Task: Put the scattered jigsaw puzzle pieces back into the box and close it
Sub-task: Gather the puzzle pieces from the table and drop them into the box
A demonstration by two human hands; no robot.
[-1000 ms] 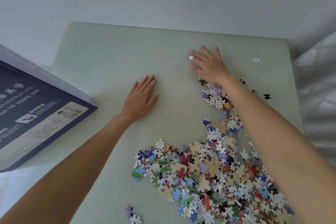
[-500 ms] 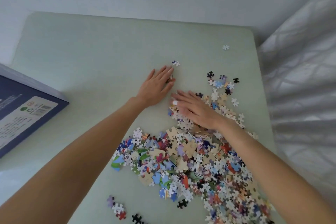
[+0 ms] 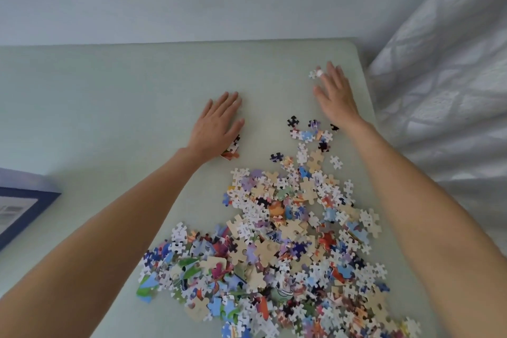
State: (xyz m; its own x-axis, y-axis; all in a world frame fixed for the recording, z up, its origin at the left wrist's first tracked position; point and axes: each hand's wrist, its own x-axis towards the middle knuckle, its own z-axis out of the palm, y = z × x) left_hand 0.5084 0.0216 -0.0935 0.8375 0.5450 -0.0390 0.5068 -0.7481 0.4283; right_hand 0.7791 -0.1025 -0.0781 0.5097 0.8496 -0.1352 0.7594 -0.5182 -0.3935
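Presently, the stray piece (image 3: 312, 74) lies in the upper right of the frame, just at the fingertips of the right hand (image 3: 336, 96), on their left side; its shape shows no clear long axis. The right hand is plainly the nearer one: its fingers are straight and spread flat, holding nothing. The left hand (image 3: 216, 126) lies flat at centre frame, fingers straight and together, its heel resting over a few pieces (image 3: 231, 149). Judgement: the next move is a sweep of the stray piece down the frame toward the main pile (image 3: 274, 250), which fills the lower centre and lower right. A looser scatter (image 3: 310, 133) lies between the right wrist and the pile. The box (image 3: 19, 211), dark blue, shows only at the left edge, well apart from the pile. The table (image 3: 109, 90) is pale green and smooth. A pale wall stands behind; a light curtain (image 3: 444, 90) hangs at the right.
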